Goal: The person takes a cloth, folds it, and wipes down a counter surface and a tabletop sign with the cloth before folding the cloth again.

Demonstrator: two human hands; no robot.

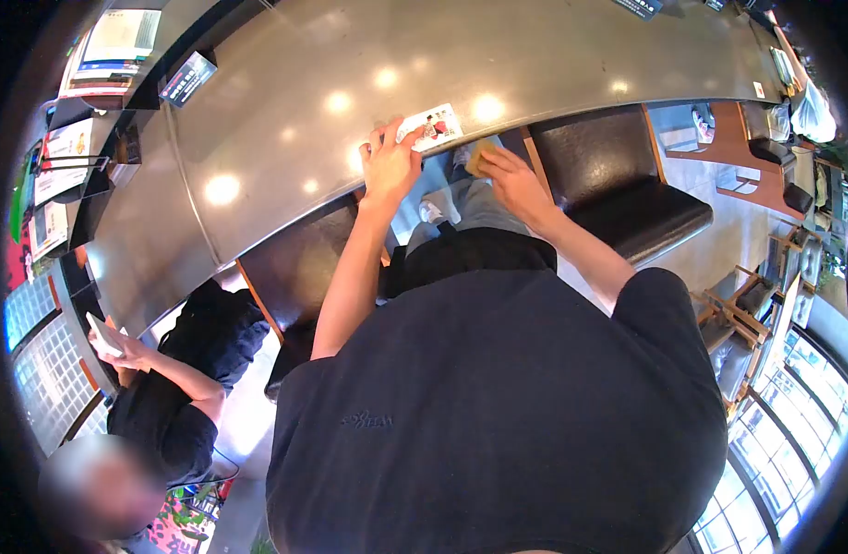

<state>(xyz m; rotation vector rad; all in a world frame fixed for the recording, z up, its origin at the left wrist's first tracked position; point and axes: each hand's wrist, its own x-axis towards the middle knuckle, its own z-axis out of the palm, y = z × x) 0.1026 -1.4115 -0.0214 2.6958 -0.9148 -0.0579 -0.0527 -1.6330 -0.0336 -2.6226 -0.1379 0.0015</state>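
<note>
On the grey counter [285,120], a white card with red and dark pictures [435,126] lies close to the front edge. My left hand [392,168] rests at the card's left end, fingers apart and fingertips on the card and the counter. My right hand [518,185] is just off the counter's edge, right of the card, with its fingers closed on a small yellowish-brown piece [480,158]. What that piece is, I cannot make out.
Dark padded chairs [596,157] stand along the counter's front. At the lower left a person [170,406] holds a white object [106,336]. A small dark sign [187,78] and a shelf with books [105,78] are at the upper left.
</note>
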